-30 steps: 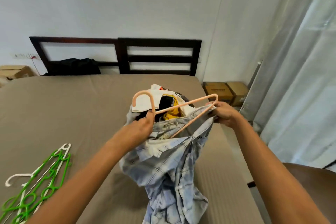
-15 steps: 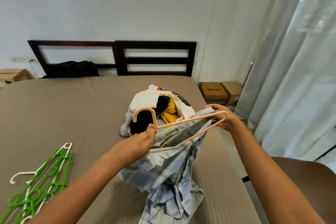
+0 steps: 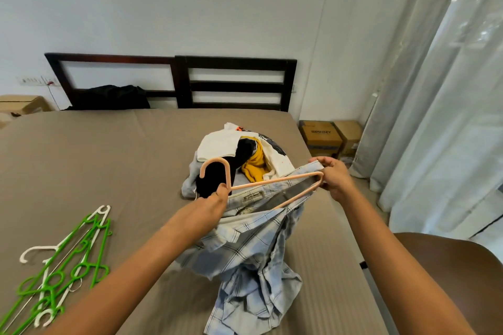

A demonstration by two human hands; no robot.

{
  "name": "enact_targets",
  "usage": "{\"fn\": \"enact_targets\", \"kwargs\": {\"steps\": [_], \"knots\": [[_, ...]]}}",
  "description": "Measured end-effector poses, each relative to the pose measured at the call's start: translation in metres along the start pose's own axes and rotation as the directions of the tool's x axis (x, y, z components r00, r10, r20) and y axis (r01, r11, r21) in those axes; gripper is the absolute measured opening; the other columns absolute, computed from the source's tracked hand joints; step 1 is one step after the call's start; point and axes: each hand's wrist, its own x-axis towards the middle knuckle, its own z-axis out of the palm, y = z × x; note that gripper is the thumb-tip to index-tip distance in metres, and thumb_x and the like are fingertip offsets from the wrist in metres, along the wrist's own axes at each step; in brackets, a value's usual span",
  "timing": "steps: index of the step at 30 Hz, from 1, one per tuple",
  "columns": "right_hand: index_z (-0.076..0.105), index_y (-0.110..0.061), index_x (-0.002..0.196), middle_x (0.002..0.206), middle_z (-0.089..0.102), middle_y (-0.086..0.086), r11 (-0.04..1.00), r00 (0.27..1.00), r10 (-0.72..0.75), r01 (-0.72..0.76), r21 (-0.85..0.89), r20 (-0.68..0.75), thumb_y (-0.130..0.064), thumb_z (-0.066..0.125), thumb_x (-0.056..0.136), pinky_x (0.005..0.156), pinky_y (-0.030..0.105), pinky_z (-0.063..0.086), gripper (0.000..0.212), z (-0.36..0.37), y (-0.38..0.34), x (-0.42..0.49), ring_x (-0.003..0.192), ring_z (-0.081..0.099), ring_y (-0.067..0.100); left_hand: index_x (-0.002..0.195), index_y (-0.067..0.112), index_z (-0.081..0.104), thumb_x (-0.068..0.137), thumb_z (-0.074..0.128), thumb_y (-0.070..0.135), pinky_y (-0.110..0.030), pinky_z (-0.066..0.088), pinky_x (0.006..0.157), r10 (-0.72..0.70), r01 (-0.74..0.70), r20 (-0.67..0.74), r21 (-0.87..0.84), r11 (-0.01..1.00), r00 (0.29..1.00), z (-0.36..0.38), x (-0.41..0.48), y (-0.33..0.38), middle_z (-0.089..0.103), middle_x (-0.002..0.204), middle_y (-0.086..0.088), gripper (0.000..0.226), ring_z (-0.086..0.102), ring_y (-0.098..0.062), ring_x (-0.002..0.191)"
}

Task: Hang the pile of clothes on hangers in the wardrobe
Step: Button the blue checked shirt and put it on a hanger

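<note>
Head view: left hand (image 3: 215, 200) grips hanger (image 3: 272, 181), seemingly inside shirt (image 3: 253, 247).

A: What is the person wearing?
B: Only the arms show. The left forearm (image 3: 152, 261), entering at 7 o'clock, is bare skin, as far up as it shows, down to the left grip (image 3: 215, 198).
A: And the other side?
B: Same. The right forearm (image 3: 394, 258), entering at 5 o'clock, is bare all the way to the right grip (image 3: 333, 181), fingers (image 3: 325, 162) bare too.

Hanger (image 3: 272, 181) partly inside shirt (image 3: 253, 250)
</note>
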Motion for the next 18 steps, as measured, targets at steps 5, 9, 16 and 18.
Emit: {"fn": "enact_targets", "kwargs": {"steps": [5, 9, 16, 18], "knots": [[0.058, -0.018, 0.072, 0.073, 0.058, 0.002, 0.944, 0.927, -0.315, 0.285, -0.163, -0.204, 0.015, 0.041, 0.074, 0.054, 0.021, 0.044, 0.037, 0.006, 0.007, -0.002, 0.067, 0.054, 0.014, 0.129, 0.001, 0.031, 0.101, 0.015, 0.025, -0.043, 0.046, 0.069, 0.085, -0.087, 0.187, 0.006, 0.996, 0.979, 0.019, -0.006, -0.011, 0.050, 0.087, -0.003, 0.040, 0.044, -0.018, 0.067], [0.054, -0.015, 0.072, 0.067, 0.052, -0.002, 0.844, 0.872, -0.478, 0.422, -0.330, -0.108, 0.014, 0.042, 0.076, 0.049, 0.011, 0.039, 0.032, 0.008, 0.000, -0.009, 0.062, 0.048, 0.010, 0.097, 0.017, 0.042, 0.100, 0.037, 0.021, -0.024, 0.040, 0.067, 0.180, -0.162, 0.088, -0.183, 0.970, 0.980, 0.021, -0.010, -0.010, 0.042, 0.084, 0.006, 0.007, 0.043, -0.009, 0.067], [0.053, -0.012, 0.071, 0.066, 0.051, -0.001, 0.657, 0.864, -0.457, 0.489, -0.574, 0.213, 0.021, 0.048, 0.070, 0.052, 0.021, 0.032, 0.033, 0.005, -0.006, -0.006, 0.064, 0.045, 0.014, 0.081, 0.006, 0.057, 0.093, 0.013, 0.066, -0.027, 0.042, 0.068, 0.133, -0.201, -0.245, -0.279, 0.939, 0.960, 0.029, -0.013, -0.021, 0.052, 0.084, -0.003, 0.075, 0.049, -0.011, 0.075], [0.051, -0.012, 0.071, 0.068, 0.051, 0.000, 0.572, 0.832, -0.489, 0.534, -0.623, 0.264, 0.020, 0.051, 0.066, 0.054, 0.026, 0.034, 0.033, 0.007, -0.005, -0.008, 0.067, 0.046, 0.018, 0.074, 0.007, 0.057, 0.095, 0.011, 0.063, -0.032, 0.045, 0.061, 0.132, -0.185, -0.294, -0.159, 0.970, 0.947, 0.033, -0.010, -0.023, 0.052, 0.079, -0.002, 0.075, 0.050, -0.014, 0.067]]}}
